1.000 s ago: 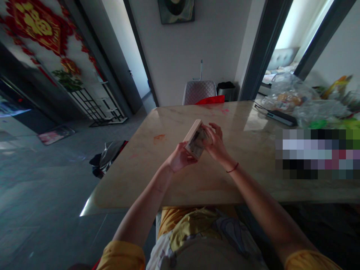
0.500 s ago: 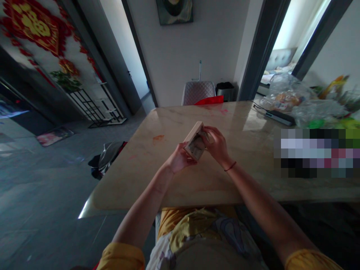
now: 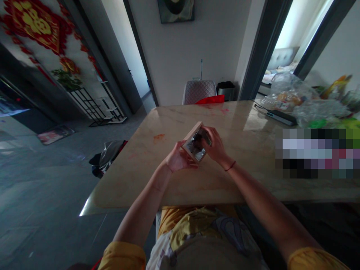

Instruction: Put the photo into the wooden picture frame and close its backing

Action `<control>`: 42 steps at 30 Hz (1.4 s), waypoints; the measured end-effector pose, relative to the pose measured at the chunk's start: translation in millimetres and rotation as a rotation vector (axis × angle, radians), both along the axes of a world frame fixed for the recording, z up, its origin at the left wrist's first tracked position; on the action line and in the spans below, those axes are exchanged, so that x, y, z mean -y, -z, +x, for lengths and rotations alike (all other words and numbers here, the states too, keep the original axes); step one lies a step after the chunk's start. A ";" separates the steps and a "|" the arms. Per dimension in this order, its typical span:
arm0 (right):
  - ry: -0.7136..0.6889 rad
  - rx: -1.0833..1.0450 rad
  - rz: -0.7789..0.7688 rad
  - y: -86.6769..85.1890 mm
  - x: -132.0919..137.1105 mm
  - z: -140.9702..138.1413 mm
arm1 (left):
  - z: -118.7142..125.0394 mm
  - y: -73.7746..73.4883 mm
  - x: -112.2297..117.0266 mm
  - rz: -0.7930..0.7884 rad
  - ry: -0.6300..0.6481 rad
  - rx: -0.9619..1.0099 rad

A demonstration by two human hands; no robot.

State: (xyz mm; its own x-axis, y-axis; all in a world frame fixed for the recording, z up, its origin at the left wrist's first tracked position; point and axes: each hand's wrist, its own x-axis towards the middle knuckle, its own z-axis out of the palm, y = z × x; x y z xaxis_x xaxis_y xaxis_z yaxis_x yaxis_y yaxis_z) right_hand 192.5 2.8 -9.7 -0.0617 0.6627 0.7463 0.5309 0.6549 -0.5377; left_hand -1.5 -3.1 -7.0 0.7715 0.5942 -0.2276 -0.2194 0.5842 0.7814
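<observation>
A small pale cardboard box [image 3: 191, 137] is held above a beige marble table [image 3: 247, 176], its open end turned toward me. Inside it shows a shiny, silvery wrapper [image 3: 196, 145]. My left hand [image 3: 178, 158] grips the box from below and the left side. My right hand [image 3: 215, 144] is curled over the box's right edge, its fingers pinching at the open flap or the contents; which of the two I cannot make out.
Clear plastic bags with food [image 3: 292, 97] and a dark flat device [image 3: 278, 117] lie at the table's far right. A padded chair [image 3: 198, 92] stands at the far end. A dark bag [image 3: 108, 155] lies on the floor to the left.
The box has turned slightly and the silvery wrapper inside now shows more. My right fingers have closed down onto the box's open end.
</observation>
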 end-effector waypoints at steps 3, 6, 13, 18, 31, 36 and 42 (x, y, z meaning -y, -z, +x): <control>0.002 -0.063 -0.013 -0.3 0.0 -1.3 | 1.0 1.2 -0.6 0.005 -0.021 -0.001; -0.042 -0.056 -0.016 3.2 -0.1 -5.7 | 1.4 1.9 -2.5 0.015 -0.097 0.008; -0.158 -0.391 -0.332 41.5 -31.5 11.6 | 9.9 -8.6 9.5 0.638 -0.659 -0.401; -0.325 -0.475 -0.560 42.6 -45.1 34.9 | 15.2 -17.1 25.5 1.447 -0.841 -0.913; -0.303 -0.438 -0.412 3.2 -8.0 18.3 | 9.2 -8.7 20.3 1.632 -0.817 -0.890; -0.190 -0.356 -0.314 -5.9 2.6 12.1 | 6.6 -0.8 14.1 1.632 -0.921 -0.786; -0.009 -0.246 -0.357 -3.8 10.1 8.3 | 5.7 8.0 6.9 1.609 -0.903 -1.003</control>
